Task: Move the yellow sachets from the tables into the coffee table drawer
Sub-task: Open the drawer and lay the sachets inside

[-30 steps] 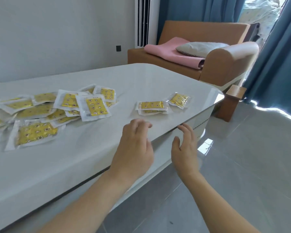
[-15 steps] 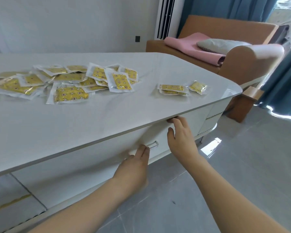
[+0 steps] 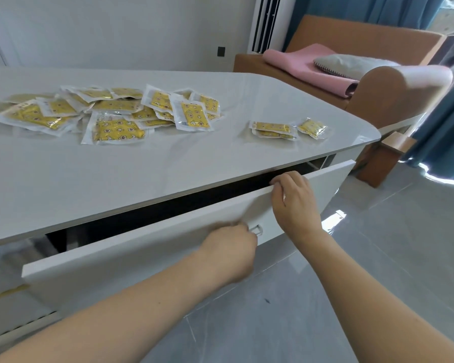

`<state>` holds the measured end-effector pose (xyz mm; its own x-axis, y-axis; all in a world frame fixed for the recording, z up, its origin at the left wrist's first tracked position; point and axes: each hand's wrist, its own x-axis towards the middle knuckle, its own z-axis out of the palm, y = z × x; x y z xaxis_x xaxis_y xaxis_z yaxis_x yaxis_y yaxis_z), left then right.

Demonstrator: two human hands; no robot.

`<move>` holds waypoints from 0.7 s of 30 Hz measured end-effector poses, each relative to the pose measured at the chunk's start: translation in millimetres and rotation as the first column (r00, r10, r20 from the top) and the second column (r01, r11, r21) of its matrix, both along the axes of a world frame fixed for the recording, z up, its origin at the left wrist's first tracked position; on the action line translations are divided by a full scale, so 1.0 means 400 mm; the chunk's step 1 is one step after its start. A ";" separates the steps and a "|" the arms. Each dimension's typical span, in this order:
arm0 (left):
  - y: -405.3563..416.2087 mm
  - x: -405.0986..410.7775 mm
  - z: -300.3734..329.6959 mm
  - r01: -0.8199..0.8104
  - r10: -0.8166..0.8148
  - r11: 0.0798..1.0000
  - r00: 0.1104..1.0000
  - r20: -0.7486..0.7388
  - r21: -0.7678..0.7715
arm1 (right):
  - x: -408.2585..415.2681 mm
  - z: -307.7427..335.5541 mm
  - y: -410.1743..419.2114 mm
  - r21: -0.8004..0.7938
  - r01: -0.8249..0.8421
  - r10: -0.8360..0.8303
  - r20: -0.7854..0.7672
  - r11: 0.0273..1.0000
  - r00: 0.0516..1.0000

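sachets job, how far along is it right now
Done: nothing moved yet; no sachet shows in the drawer's dark gap. In hand: the drawer is partly open, left hand at its metal handle, right hand gripping its top edge. Left: the big pile of sachets and the small group all lie on the coffee table.

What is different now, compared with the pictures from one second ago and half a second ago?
The drawer has slid out toward the person, opening a dark gap under the table top. The left hand left the table top and now grips the handle; the right hand now curls over the drawer's top edge. The yellow sachets stayed on the table.
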<state>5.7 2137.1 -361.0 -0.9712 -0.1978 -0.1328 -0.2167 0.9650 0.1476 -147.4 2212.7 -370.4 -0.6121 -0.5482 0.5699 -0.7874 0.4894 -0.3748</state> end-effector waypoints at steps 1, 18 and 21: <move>0.006 -0.001 0.033 0.017 -0.019 0.999 0.999 -0.048 -0.038 | -0.004 0.008 0.005 0.012 0.000 0.000 0.030 1.000 1.000; -0.034 -0.008 0.171 -0.143 0.103 0.946 0.983 0.149 0.290 | 0.003 0.147 0.069 0.749 -0.071 -0.227 0.288 0.659 0.930; -0.026 -0.013 0.182 -0.159 0.057 0.917 0.960 0.276 0.365 | 0.018 0.191 0.076 0.818 -0.162 -0.281 0.366 0.552 0.887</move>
